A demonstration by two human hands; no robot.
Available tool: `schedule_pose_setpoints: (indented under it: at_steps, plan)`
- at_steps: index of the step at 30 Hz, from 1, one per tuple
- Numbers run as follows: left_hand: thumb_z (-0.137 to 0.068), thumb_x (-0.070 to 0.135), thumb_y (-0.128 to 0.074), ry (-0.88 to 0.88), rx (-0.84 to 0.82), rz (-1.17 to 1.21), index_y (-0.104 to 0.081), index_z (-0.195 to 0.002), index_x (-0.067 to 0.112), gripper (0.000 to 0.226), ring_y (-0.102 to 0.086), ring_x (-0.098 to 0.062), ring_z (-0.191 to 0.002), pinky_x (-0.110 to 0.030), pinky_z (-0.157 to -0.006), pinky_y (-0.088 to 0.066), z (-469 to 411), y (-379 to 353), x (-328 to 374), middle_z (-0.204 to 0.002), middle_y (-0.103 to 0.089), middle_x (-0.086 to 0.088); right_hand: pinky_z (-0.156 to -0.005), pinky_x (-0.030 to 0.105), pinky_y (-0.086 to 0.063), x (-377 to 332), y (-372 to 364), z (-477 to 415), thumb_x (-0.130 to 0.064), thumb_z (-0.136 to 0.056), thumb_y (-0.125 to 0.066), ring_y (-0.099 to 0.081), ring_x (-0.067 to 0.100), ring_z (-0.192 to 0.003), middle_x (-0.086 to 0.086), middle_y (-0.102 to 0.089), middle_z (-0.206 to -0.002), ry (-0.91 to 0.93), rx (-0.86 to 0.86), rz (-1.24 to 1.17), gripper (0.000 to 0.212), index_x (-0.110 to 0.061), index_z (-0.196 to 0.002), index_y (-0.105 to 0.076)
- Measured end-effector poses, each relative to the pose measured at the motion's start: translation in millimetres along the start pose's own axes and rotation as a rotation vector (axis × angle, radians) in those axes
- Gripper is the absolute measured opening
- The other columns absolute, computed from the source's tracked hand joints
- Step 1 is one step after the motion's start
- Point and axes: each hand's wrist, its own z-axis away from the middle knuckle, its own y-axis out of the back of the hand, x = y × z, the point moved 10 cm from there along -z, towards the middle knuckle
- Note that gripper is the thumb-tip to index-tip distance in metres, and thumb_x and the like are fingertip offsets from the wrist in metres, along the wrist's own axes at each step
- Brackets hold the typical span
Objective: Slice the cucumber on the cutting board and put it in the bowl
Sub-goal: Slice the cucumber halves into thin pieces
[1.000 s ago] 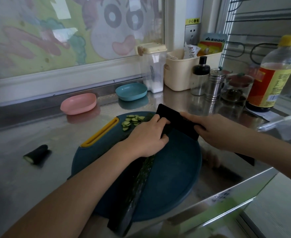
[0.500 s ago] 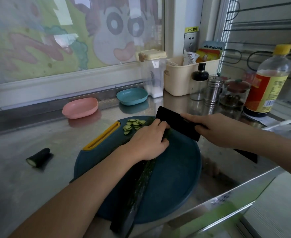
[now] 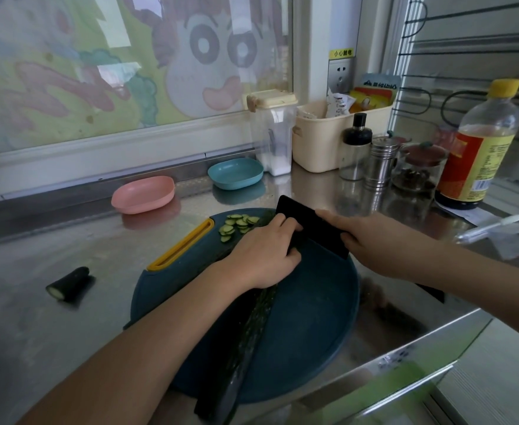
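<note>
1. Cucumber (image 3: 252, 338) is nearest. A long dark length of it lies slantwise across the cutting board (image 3: 313, 332), and its near end sticks out past the board's front rim. Most of it looks uncut, so by my reckoning the slicing has only begun.
2. Farther up the board, the left hand (image 3: 264, 256) is curled over the cucumber and holds it down close to the cut end, with its knuckles next to the blade.
3. Just to the right of it, the right hand (image 3: 371, 240) is wrapped round the knife (image 3: 313, 228) where blade meets handle. The black blade stands on edge across the cucumber, so a cut is under way. I cannot tell how deep it has gone.
4. Beyond the blade, at the board's far edge, a small heap of thin slices (image 3: 236, 225) lies beside the yellow handle slot. That heap is the work done so far.
5. Well off to the left, a cut end piece (image 3: 68, 285) lies on the steel worktop (image 3: 53, 348), apart from the board.
6. Farthest back, a pink bowl (image 3: 143, 194) and a blue bowl (image 3: 235, 173) stand by the wall with no slices in either. The task does not say which bowl is meant, and all of the moving is left to do.
</note>
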Motion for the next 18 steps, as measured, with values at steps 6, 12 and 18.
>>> schedule_pose_setpoints:
  at_steps: [6, 12, 18]
  plan:
    - [-0.093, 0.032, -0.047, 0.003, 0.0, 0.005, -0.037, -0.138, 0.02, 0.047, -0.054, -0.025, -0.107, -0.042, -0.087, -0.046, 1, 0, 0, -0.127, -0.041, 0.0, -0.049, 0.016, -0.038, 6, 0, 4, -0.021, -0.1, -0.032, -0.048, 0.006, -0.054, -0.008, -0.046, -0.065, -0.027, -0.003, -0.107, 0.053, -0.043, -0.146, -0.017]
    - [-0.093, 0.032, -0.047, 0.005, -0.003, -0.013, -0.038, -0.135, 0.02, 0.045, -0.054, -0.027, -0.105, -0.042, -0.085, -0.046, 1, 2, 1, -0.125, -0.042, -0.001, -0.045, 0.016, -0.037, 3, 12, 6, -0.02, -0.101, -0.031, -0.046, 0.004, -0.052, -0.01, -0.044, -0.063, -0.017, 0.002, -0.078, 0.054, -0.045, -0.146, -0.016]
    - [-0.093, 0.032, -0.047, 0.001, -0.006, -0.018, -0.039, -0.134, 0.019, 0.044, -0.055, -0.026, -0.104, -0.043, -0.084, -0.046, 1, 2, 1, -0.125, -0.042, 0.0, -0.047, 0.017, -0.038, 2, 9, 5, -0.02, -0.101, -0.03, -0.048, 0.007, -0.052, -0.008, -0.047, -0.064, -0.022, -0.028, -0.081, 0.053, -0.047, -0.145, -0.016]
